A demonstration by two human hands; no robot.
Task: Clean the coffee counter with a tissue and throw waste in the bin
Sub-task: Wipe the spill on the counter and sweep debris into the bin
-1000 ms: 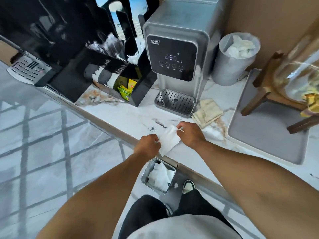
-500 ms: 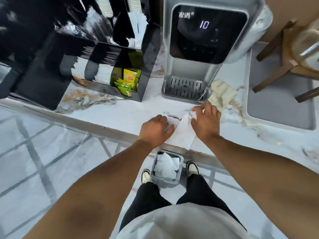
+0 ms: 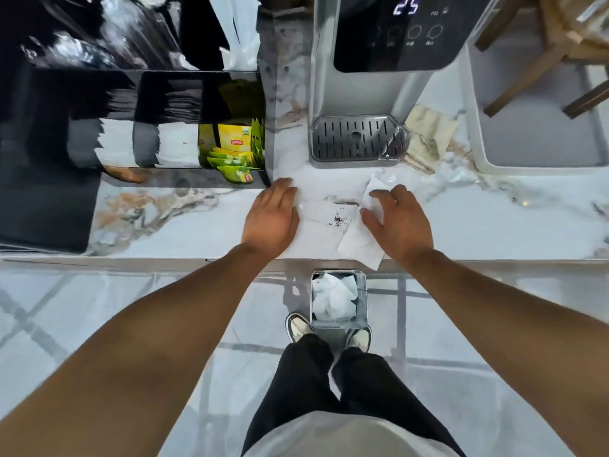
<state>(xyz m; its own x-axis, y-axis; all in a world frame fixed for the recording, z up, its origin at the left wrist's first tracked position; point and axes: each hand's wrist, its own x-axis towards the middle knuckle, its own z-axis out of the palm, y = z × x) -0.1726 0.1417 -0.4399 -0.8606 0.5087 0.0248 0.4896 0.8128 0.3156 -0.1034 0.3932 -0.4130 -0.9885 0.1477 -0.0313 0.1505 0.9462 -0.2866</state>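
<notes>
A white tissue (image 3: 357, 247) lies on the marble counter (image 3: 197, 232) near its front edge, one corner hanging over. My right hand (image 3: 397, 224) presses down on it with spread fingers. My left hand (image 3: 273, 216) rests flat and open on the counter to the left, holding nothing. Between the two hands sits a small patch of dark coffee specks (image 3: 337, 220). Directly below the counter edge, on the floor between my shoes, stands a small square metal bin (image 3: 338, 273) with crumpled white tissues in it.
A grey water dispenser (image 3: 362, 94) with its drip tray (image 3: 357, 140) stands just behind the hands. A black organiser with tea bags (image 3: 230, 150) is at the left, a stained beige cloth (image 3: 428, 136) and a grey tray (image 3: 527, 153) holding a wooden stand at the right.
My hands have moved apart. The left hand has let go of the tissue and lies flat, the right keeps it, and the coffee specks now show between them.
</notes>
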